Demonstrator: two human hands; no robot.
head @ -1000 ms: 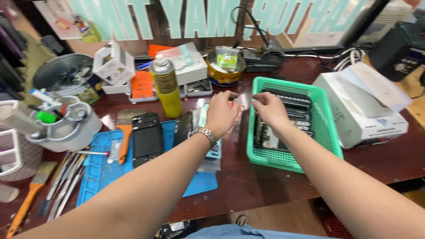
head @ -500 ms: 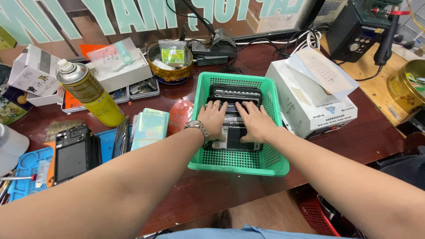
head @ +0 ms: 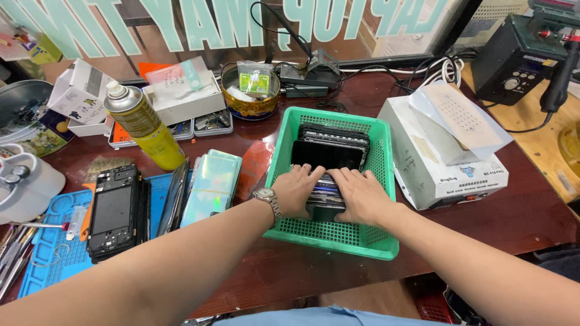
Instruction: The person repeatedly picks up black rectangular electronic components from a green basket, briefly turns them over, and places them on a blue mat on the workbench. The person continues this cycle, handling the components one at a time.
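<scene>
Phone screens point(head: 329, 154), dark flat panels stacked on edge like files, fill the back half of a green plastic basket point(head: 329, 238) that sits on the dark red desk point(head: 525, 220), between a white boxed machine point(head: 444, 172) on its right and a loose pile of phone parts on its left. Both hands are down inside the basket at the near end of the stack. The left hand point(head: 297, 192), a metal watch on its wrist, lies palm down with its fingers point(head: 302, 175) spread and slightly curled over the nearest panels; the right hand point(head: 359, 194) lies just beside it, almost touching, its fingers point(head: 341, 176) bent over the top edges of the same panels. Neither hand is closed around anything; the fingers seem to press and riffle the edges rather than pinch one piece, though their tips are partly hidden among the panels. Standing the panels on edge likely keeps each one easy to thumb through and spares the glass faces. Left of the basket lie an iridescent back cover point(head: 211, 184), a stripped phone frame point(head: 113, 211) on a blue mat point(head: 57, 253), and a yellow spray can point(head: 145, 127).
</scene>
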